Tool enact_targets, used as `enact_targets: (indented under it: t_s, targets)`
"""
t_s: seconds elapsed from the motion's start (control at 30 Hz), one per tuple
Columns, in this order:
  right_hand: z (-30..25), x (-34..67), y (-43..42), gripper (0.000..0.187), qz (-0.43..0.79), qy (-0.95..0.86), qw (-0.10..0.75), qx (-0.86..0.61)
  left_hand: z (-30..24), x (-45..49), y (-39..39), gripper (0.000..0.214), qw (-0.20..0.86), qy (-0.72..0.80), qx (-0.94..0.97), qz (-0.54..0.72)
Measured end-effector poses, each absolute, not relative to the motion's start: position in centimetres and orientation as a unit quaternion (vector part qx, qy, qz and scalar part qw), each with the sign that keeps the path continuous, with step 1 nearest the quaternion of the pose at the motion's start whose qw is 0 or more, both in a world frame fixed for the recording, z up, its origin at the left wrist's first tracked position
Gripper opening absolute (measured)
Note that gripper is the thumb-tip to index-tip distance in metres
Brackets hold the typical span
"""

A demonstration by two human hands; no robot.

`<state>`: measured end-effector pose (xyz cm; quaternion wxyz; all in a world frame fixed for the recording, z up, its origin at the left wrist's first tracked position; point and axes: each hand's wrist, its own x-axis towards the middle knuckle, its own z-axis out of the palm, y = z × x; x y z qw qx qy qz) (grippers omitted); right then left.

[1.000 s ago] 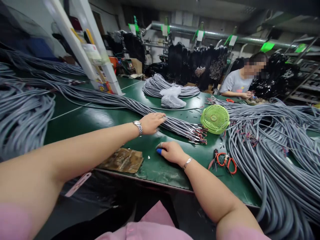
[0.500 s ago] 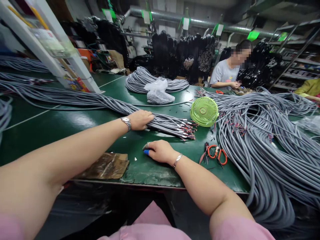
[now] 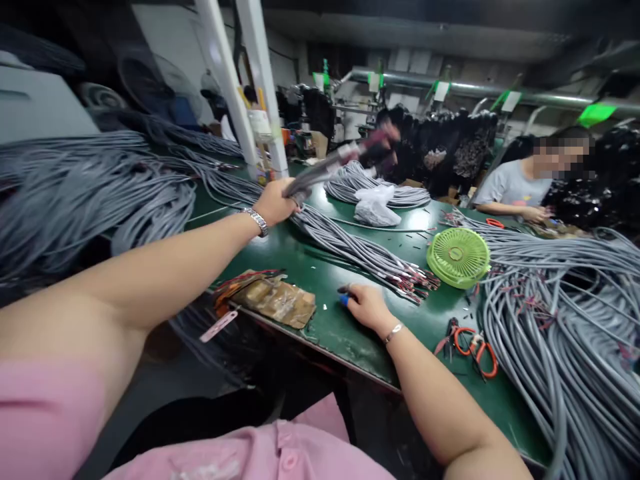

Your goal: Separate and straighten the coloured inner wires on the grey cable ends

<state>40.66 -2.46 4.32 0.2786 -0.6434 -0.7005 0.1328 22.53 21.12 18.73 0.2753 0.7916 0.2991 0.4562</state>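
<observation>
My left hand (image 3: 277,202) is closed around a few grey cables (image 3: 334,163) and holds them up off the green table (image 3: 320,267); their stripped ends are blurred by motion. Below lies the long bundle of grey cables (image 3: 360,252) with red and white wire ends pointing at the green fan. My right hand (image 3: 364,305) rests on the table near the front edge, fingers curled around a small blue-tipped tool (image 3: 343,300). A watch is on my left wrist, a bracelet on my right.
A round green fan (image 3: 458,257) lies flat on the table. Orange-handled pliers (image 3: 473,340) lie at the right. Large heaps of grey cable (image 3: 560,333) fill the right and left sides. A plastic bag (image 3: 374,207) sits on a coil. A co-worker (image 3: 520,187) sits across. Brown packets (image 3: 277,300) lie at the edge.
My left hand has lifted a few cables off the bundle, up and to the left. My right hand has stayed on the table. The camera has turned left.
</observation>
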Motion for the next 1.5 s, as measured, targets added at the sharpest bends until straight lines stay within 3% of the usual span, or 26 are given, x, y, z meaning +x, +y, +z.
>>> enact_targets:
  t_s: [0.1, 0.17, 0.53, 0.73, 0.93, 1.03, 1.13, 1.17, 1.27, 1.37, 1.5]
  targets:
    - [4.2, 40.6, -2.2, 0.037, 0.111, -0.661, 0.323, -0.668, 19.7, 18.5, 20.5, 0.028, 0.35, 0.287, 0.721, 0.524]
    - [4.1, 40.7, -2.1, 0.031, 0.114, -0.634, 0.338, -0.686, 19.7, 15.3, 19.5, 0.032, 0.373, 0.286, 0.684, 0.558]
    - [3.0, 42.7, -1.2, 0.02, 0.112, -0.607, 0.321, -0.719, 16.7, 1.0, 10.1, 0.03, 0.388, 0.356, 0.605, 0.597]
    - [3.1, 42.6, -1.4, 0.021, 0.102, -0.608, 0.308, -0.724, 19.2, 3.7, 10.2, 0.021, 0.412, 0.29, 0.556, 0.661]
    - [3.2, 42.7, -1.4, 0.02, 0.112, -0.612, 0.306, -0.721, 23.6, 15.5, 14.2, 0.019, 0.361, 0.275, 0.578, 0.678]
    - [3.3, 42.9, -1.6, 0.02, 0.122, -0.618, 0.302, -0.716, 23.1, 22.5, 14.6, 0.028, 0.317, 0.287, 0.686, 0.59]
    - [3.5, 43.2, -2.0, 0.015, 0.126, -0.624, 0.297, -0.711, 20.4, 26.7, 13.7, 0.066, 0.251, 0.158, 0.902, 0.314]
    - [3.5, 43.3, -2.1, 0.014, 0.129, -0.627, 0.297, -0.708, 19.4, 27.1, 13.6, 0.073, 0.245, 0.132, 0.921, 0.274]
    - [3.5, 43.3, -2.2, 0.012, 0.133, -0.631, 0.293, -0.706, 16.7, 25.0, 15.2, 0.058, 0.232, 0.116, 0.94, 0.221]
    - [3.5, 43.1, -2.1, 0.013, 0.122, -0.633, 0.28, -0.712, 14.6, 19.0, 19.5, 0.047, 0.171, 0.2, 0.935, 0.239]
    - [3.5, 42.7, -1.6, 0.012, 0.109, -0.63, 0.258, -0.724, 11.7, 10.9, 24.9, 0.046, -0.036, 0.313, 0.943, 0.111]
